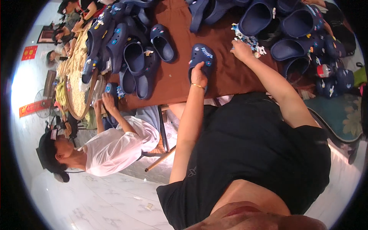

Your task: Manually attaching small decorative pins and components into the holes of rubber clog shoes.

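Observation:
A navy blue clog (203, 53) with small charms on its toe lies on the brown cloth in front of me. My left hand (199, 75) is closed on its heel end, with the thumb over the opening. To the right, my right hand (242, 51) is at a small pile of white and coloured shoe charms (250, 40). Its fingers are drawn together in a pinch, and what is between them is too small to make out. A few white charms (261, 50) lie beside that wrist.
Several navy clogs (134, 57) are heaped at the left of the brown-covered table (172, 90), and more clogs (297, 23) at the right. A bottle with a red label (324, 71) lies among the right ones. A co-worker in a white shirt (115, 151) sits at left, handling a clog.

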`<state>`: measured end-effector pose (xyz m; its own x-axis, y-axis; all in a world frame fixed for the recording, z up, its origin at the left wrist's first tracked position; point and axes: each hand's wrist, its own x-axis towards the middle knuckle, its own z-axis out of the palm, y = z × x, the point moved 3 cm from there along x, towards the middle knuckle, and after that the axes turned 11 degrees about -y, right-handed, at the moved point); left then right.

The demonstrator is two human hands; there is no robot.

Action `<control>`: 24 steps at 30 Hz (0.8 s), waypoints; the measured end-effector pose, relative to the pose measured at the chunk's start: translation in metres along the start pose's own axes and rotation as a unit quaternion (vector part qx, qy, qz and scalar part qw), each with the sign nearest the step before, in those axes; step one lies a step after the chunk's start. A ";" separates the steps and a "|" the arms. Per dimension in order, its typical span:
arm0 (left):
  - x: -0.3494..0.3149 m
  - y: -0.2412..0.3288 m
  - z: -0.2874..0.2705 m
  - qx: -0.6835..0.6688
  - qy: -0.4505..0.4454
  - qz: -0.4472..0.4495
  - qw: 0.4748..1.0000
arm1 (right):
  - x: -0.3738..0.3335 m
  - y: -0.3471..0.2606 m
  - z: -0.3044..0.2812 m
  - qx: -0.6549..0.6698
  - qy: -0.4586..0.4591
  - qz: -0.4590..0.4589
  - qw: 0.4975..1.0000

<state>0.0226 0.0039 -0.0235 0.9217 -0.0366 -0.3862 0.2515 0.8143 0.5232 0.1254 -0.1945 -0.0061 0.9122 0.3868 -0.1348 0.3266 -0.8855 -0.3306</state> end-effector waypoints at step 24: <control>-0.006 0.005 0.003 0.076 -0.043 0.060 0.994 | 0.068 -0.144 0.024 0.141 -0.191 0.020 0.971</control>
<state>0.0190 0.0064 -0.0166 0.9679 0.0008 -0.2514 0.1740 0.7196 0.6722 0.1350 -0.0346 0.0102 0.7463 0.4691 -0.4723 0.1635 -0.8169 -0.5530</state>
